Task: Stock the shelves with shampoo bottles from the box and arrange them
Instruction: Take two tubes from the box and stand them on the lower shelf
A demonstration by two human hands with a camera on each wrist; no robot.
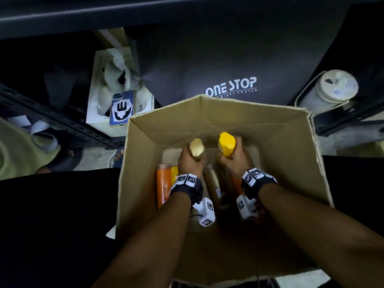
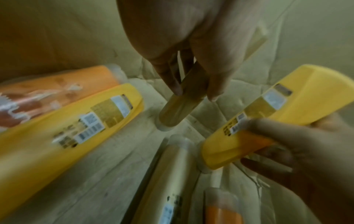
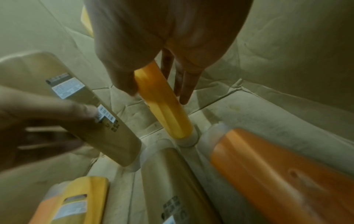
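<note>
Dim stockroom floor, dark shelving at left, black "ONE STOP" bag behind. Open cardboard box at centre, flaps up.

Left hand inside box, fingers and thumb wrapped round beige shampoo bottle; btl upended, base up, cap end down, touching or just above box floor per left wrist view. Right hand likewise closed round yellow shampoo bottle, base up, cap down by caps of lying btls in right wrist view. Held btls side by side, apart.

Remaining stock lying flat on box floor: orange bottle against left wall, second yellow bottle just beside it, tan bottle between the wrists, another orange bottle under right wrist. Labels blurred, unreadable.

Tracker bands w/ printed markers on both wrists.

Outside box, far left: phone in blue case resting on white carton. Far right: white lidded jar on lower rack. Second person's feet in sandals nr left flap.
</note>
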